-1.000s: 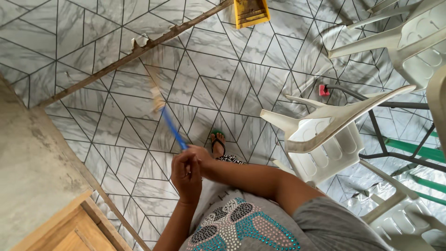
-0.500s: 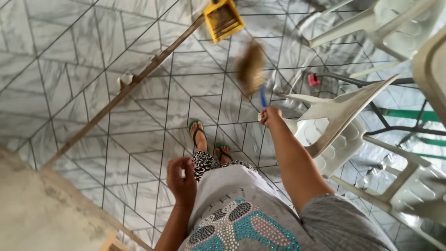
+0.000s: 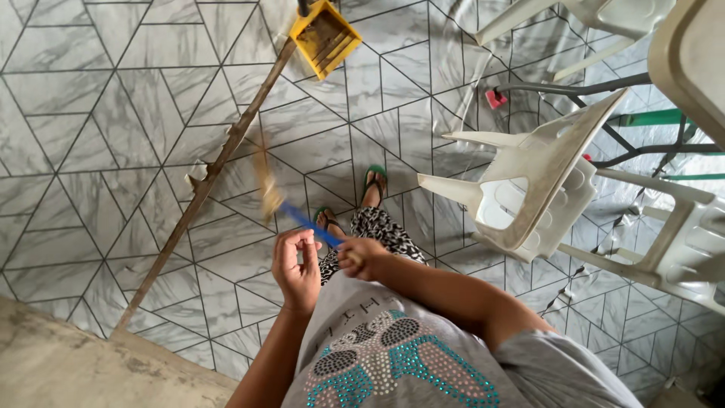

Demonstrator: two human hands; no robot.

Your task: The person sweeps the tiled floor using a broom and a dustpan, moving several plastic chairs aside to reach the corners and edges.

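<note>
My right hand [image 3: 362, 257] grips the blue handle of a small hand broom [image 3: 281, 202] in front of my body. Its straw-coloured bristles are blurred and point up and to the left over the floor tiles. My left hand [image 3: 296, 268] is raised just left of the broom handle, fingers curled loosely with nothing in them; it does not appear to touch the handle. My feet in green sandals [image 3: 374, 181] stand on the marble-patterned tiles below.
A yellow dustpan [image 3: 325, 38] lies on the floor at the top. A long wooden stick [image 3: 208, 177] rests diagonally across the tiles. Overturned white plastic chairs [image 3: 529, 189] crowd the right side. A grey concrete ledge [image 3: 75, 363] fills the bottom left.
My right hand swung the broom from out near the chair back to the left, in front of my body. The view shifted left, and my left hand stayed raised.
</note>
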